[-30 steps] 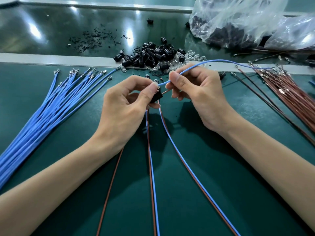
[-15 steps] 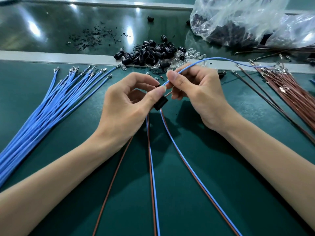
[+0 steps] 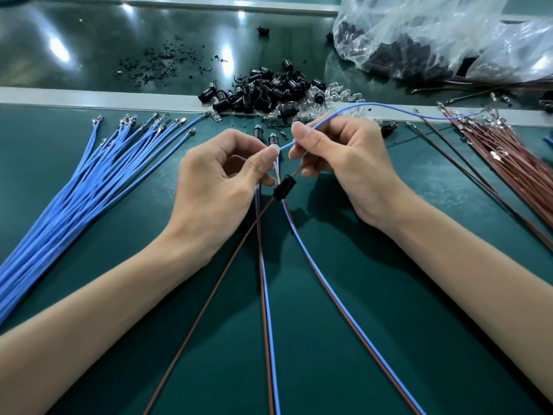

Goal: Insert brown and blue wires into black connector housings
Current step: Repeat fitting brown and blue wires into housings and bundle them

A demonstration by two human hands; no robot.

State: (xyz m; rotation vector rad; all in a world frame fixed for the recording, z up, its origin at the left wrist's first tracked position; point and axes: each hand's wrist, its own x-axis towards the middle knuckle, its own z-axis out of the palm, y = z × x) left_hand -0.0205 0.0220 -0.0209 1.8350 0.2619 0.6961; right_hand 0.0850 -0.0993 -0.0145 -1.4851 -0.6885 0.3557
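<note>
My left hand (image 3: 227, 181) pinches the tip of a loose blue wire (image 3: 374, 104) between thumb and forefinger. My right hand (image 3: 344, 163) pinches the same wire a little farther along; from there it arcs off to the right. A black connector housing (image 3: 284, 187) hangs below both hands, threaded on a single brown wire (image 3: 209, 295) that runs from under my right fingers down to the lower left. No finger touches the housing. Two finished blue-and-brown pairs (image 3: 266, 295) lie on the green mat (image 3: 344, 339), their capped ends just beyond my left fingertips.
A bundle of blue wires (image 3: 89, 187) fans out at the left. Brown wires (image 3: 508, 163) lie at the right. A pile of black housings (image 3: 263, 91) and clear bulbs (image 3: 338, 94) sits behind my hands, with a plastic bag (image 3: 434, 34) of parts at the far right.
The black housing has left my left fingers and dropped lower along the brown wire. My left thumb and forefinger now pinch the blue wire's tip instead.
</note>
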